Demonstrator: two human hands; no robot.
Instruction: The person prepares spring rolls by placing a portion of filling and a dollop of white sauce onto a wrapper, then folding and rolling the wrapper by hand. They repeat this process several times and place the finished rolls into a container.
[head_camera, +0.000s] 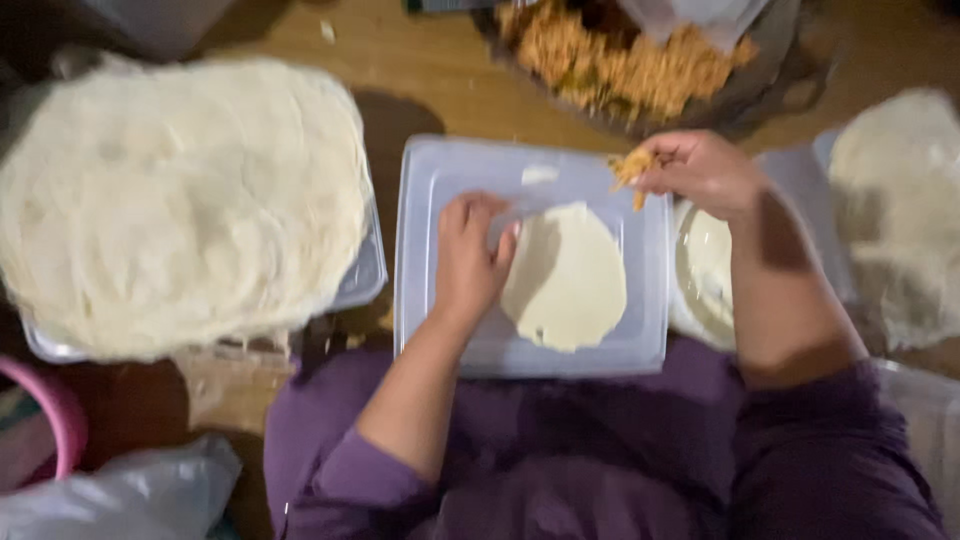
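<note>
filling step, by the look: left hand (470, 255) lies flat, open, pinning the round wrapper (565, 278) on the white lid (430, 200); right hand (700, 170) pinches orange filling (632, 165), which needs centring over the wrapper.

On the white plastic board (430, 170), bare room is left along the far edge and at the near left corner; its middle is taken by a round wrapper (570, 285), and the left hand (470, 255) lies beside it. Passage past the left edge is blocked by a heaped tray of wrappers (180, 200), past the far edge by a filling bowl (640, 60).
</note>
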